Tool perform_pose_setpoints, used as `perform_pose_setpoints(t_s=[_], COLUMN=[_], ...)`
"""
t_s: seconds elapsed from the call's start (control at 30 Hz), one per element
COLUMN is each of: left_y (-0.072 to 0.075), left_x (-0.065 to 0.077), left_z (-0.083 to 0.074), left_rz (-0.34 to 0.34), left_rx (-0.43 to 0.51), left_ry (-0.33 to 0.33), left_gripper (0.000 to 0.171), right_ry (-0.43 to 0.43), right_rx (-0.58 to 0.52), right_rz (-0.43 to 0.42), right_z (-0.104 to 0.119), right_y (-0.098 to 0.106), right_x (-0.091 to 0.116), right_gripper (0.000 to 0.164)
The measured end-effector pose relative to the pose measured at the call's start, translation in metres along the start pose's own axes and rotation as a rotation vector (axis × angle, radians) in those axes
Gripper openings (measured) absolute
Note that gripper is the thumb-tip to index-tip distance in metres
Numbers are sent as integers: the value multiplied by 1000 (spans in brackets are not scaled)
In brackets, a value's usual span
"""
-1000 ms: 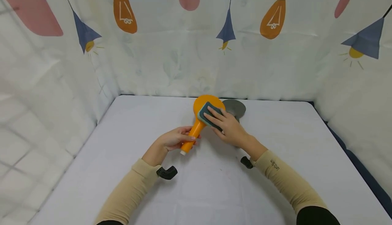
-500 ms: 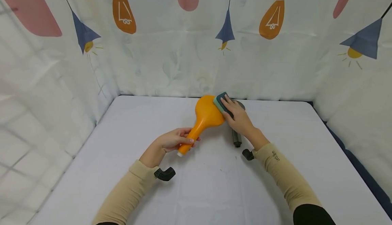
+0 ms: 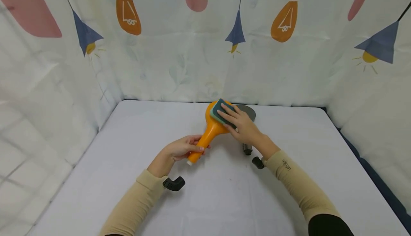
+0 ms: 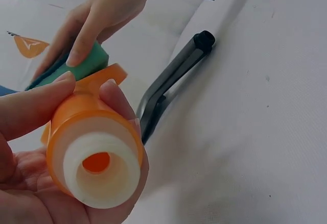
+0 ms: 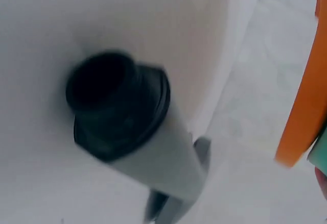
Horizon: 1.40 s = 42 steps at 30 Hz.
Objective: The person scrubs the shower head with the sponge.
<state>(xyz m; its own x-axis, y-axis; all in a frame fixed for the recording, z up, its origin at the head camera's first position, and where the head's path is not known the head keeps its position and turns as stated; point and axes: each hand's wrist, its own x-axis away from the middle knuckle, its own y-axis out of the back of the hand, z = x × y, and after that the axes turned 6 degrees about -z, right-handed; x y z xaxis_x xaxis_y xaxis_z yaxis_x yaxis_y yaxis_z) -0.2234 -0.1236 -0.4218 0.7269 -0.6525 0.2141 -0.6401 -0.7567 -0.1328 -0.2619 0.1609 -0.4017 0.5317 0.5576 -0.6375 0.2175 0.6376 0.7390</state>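
My left hand point(image 3: 183, 148) grips the handle of an orange handheld shower head point(image 3: 210, 132), its round head tilted up and away. In the left wrist view, the hollow white connector point(image 4: 102, 170) at the handle's end faces the camera. My right hand point(image 3: 246, 127) holds a green sponge point(image 3: 217, 106) with a dark top layer against the round head, fingers spread over the top and thumb along the side. The sponge hides much of the round head. Behind the right hand, a grey handheld shower head point(image 3: 248, 111) lies on the table, partly covered by that hand.
A white cloth covers the table point(image 3: 154, 122). White fabric walls point(image 3: 192, 68) with printed lamps and bulbs close off the back and sides. A black wrist device point(image 3: 174, 183) sits at the left cuff, and another point(image 3: 258, 163) at the right.
The sponge in my right hand went right to the edge of the orange shower head, then came back left over its round face. My left hand kept its grip with only slight movement.
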Motion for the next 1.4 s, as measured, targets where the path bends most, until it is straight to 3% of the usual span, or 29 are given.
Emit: perform_pose_setpoints(t_s=[0.2,0.3,0.4,0.6,0.7,0.77,0.83,1.07,1.17,1.27,1.4], left_y=[-3,-4,-3,-5,-4,-4,-3,-4,-4,-5,-7], left_x=[2,6,6,3,2,1,0,-3,-4,-5,-8], left_z=[-4,-2,-1,3,4,4,4,0,-2,-4,-6], left_rz=[-4,-17,-17,0,3,-2,-3,22,22,22,16], left_rx=[-10,-12,-20,-24,-26,-27,-30,-46,-54,-55,-41], left_ry=[-6,-4,-10,-15,-13,-12,-14,-40,-42,-41,-40], left_gripper=[52,52,51,51,52,51,51,53,52,51,51], right_ry=[-311,-375,-310,29,125,128,77,-318,-400,-343,-107], right_rx=[-63,-65,-36,26,42,37,13,-70,-71,-41,13], right_rz=[-14,5,-4,22,43,45,40,-27,-44,-72,-86], right_z=[-25,-24,-13,16,20,16,8,-26,-29,-20,1], right_y=[9,9,5,-5,-7,-5,-2,12,14,12,7], right_x=[7,10,10,9,6,4,3,9,9,4,-5], right_gripper=[54,56,56,55,55,54,53,53,53,52,49])
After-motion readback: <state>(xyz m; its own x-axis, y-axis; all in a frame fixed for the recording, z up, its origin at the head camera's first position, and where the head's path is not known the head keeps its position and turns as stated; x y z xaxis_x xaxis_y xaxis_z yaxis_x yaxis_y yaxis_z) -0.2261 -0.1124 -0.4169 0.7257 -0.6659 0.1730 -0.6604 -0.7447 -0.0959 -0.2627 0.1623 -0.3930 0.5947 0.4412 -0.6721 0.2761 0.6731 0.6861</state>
